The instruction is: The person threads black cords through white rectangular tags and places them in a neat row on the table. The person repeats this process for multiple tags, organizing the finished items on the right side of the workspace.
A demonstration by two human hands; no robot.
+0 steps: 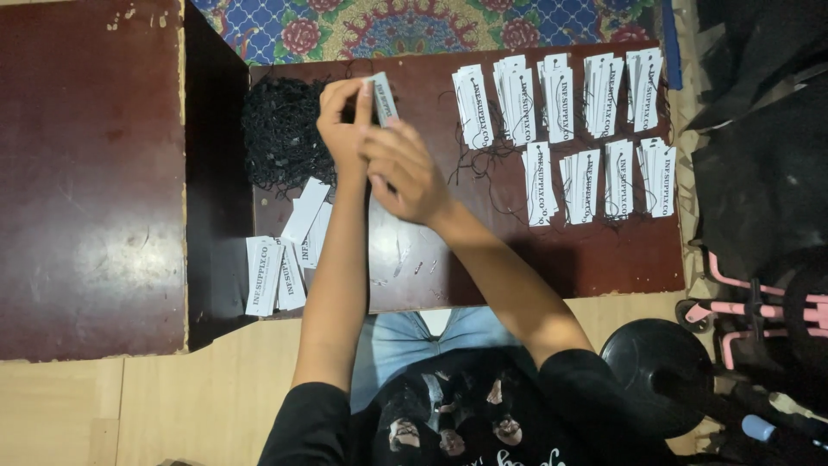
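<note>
Overhead, head view: left hand [343, 125] pinches white paper tag [382, 97] by fingertips, tag held upright above dark red desk [621, 259]. Right hand [404, 168] just beside it, fingers curled near tag's lower end — whether its grip closes on thread, cannot tell. Tangled black string pile [280, 134] on desk just left of hands. Loose white tags [285, 259] at desk's near-left edge. Strung tag bundles [569, 121] lie in two rows on right — well apart from hands.
</note>
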